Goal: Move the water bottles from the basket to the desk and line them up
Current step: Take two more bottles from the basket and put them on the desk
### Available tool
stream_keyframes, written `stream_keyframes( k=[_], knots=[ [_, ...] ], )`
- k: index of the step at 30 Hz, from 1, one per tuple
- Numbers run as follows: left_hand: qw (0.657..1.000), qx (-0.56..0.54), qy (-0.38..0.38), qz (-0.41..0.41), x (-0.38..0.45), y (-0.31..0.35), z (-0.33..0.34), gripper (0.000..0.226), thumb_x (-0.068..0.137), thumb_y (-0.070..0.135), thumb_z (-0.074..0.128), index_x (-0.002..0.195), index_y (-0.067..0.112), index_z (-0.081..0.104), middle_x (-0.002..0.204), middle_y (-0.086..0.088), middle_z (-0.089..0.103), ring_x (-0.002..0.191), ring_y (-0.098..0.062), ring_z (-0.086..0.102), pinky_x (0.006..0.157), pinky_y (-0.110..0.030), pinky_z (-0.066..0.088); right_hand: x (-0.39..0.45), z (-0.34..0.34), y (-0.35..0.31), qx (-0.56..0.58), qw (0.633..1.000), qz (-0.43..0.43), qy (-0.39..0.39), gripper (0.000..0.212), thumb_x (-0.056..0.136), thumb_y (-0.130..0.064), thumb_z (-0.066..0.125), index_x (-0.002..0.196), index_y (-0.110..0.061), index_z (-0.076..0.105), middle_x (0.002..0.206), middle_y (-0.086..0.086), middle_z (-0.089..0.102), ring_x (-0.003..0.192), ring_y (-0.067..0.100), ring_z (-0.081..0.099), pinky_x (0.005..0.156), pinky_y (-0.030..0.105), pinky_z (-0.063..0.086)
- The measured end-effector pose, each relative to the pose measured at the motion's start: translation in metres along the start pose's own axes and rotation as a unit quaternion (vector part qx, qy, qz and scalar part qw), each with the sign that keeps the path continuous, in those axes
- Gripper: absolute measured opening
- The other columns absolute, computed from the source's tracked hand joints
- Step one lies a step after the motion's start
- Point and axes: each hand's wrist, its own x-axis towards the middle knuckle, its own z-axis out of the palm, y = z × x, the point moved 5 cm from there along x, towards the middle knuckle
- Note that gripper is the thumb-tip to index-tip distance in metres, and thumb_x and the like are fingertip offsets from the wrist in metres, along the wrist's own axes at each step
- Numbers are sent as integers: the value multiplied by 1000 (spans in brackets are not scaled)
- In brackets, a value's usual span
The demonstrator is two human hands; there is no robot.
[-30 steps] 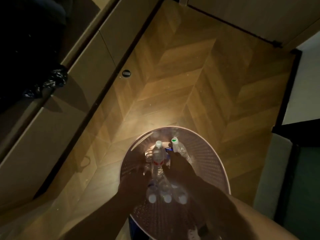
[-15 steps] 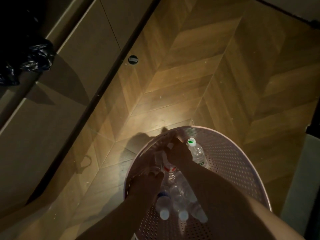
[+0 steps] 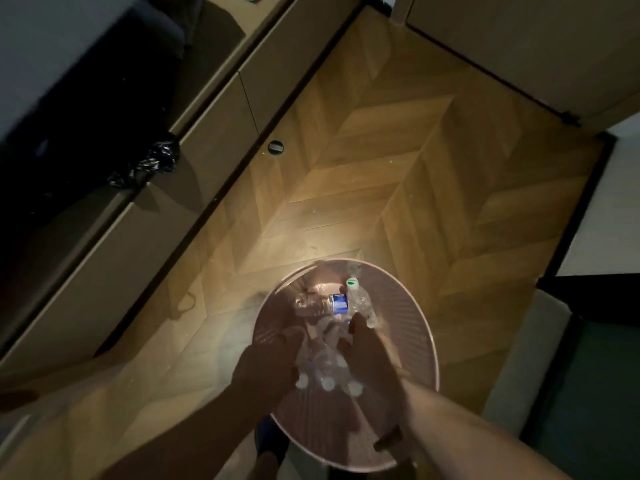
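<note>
A round pale perforated basket [image 3: 412, 323] stands on the floor below me. My left hand [image 3: 266, 362] and my right hand [image 3: 370, 355] press from both sides on a bundle of three clear water bottles [image 3: 325, 365], whose white caps point toward me. Deeper in the basket lies a bottle with a blue label [image 3: 323, 304]. Beside it leans a bottle with a green-and-white cap [image 3: 358, 296]. The picture is dim and blurred.
The wooden herringbone floor [image 3: 398, 174] spreads around the basket. A long beige cabinet [image 3: 194, 161] runs along the left, with a black plastic bag [image 3: 145, 164] on its top. A grey padded seat [image 3: 530, 358] is at the right, and a small round floor stop [image 3: 276, 147] sits near the cabinet.
Both hands have drawn back toward me with the three bottles clamped between them. The blue-labelled bottle is now uncovered at the basket's far side. My head has tilted up.
</note>
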Motion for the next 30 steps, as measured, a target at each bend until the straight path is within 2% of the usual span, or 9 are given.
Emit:
stream_keyframes(
  k=[2,4,6,9,13,17,24,27,30],
  knots=[
    [999,-4,39,-10,-46,11,-33,58,103,45,47,155,28,27,136,-1,61,102,-25,71,82,-35,55,-52,-38,-13,-26,999,-12,-20,42,109,-24,54,147,-12,43,107,7,69,91,28,69,69,22,43],
    [994,-43,98,-31,-95,24,-70,52,100,48,47,145,26,35,123,-4,67,87,-28,73,73,-39,59,-102,-77,-26,-26,999,-15,-17,52,107,-34,52,154,-26,30,99,4,68,79,26,64,71,28,49],
    [992,-75,80,-56,-146,43,-105,46,102,50,46,141,30,34,128,-2,64,95,-28,71,77,-39,56,-152,-110,-37,-27,999,-10,-13,45,104,-44,52,142,-32,32,105,7,72,86,31,65,82,39,52],
    [983,-134,94,-88,-229,68,-153,42,97,59,39,130,34,37,121,2,64,93,-27,69,74,-37,51,-242,-159,-62,-66,995,-70,-1,37,103,-40,55,134,-25,41,105,7,70,94,36,66,80,42,49],
    [957,-185,174,-141,-339,100,-205,23,100,50,51,109,36,36,110,8,61,85,-24,65,68,-39,50,-346,-213,-87,-104,982,-154,29,23,104,-39,56,117,-30,40,105,6,71,93,35,67,79,45,54],
    [909,-243,272,-201,-443,116,-229,20,100,50,51,102,35,37,102,14,58,83,-15,63,70,-43,56,-435,-242,-117,-162,954,-246,55,21,104,-43,58,110,-34,40,100,-2,71,86,25,70,78,49,61],
    [821,-311,392,-275,-583,109,-222,13,100,51,53,105,41,48,103,18,63,83,-5,62,69,-33,57,-536,-225,-180,-227,901,-369,22,26,105,-42,62,121,-37,43,107,-9,70,88,15,70,80,36,64],
    [779,-331,439,-301,-648,93,-200,13,99,54,52,106,43,48,103,19,63,84,-3,63,70,-33,57,-581,-193,-216,-254,874,-414,7,21,102,-40,65,112,-36,47,101,-12,68,85,12,68,78,32,63],
    [739,-357,467,-328,-712,74,-174,13,100,52,55,107,42,49,101,19,63,84,-5,65,67,-28,57,-624,-149,-256,-281,845,-456,-10,19,95,-44,64,103,-36,50,92,-10,67,79,15,66,74,40,63]
  ],
)
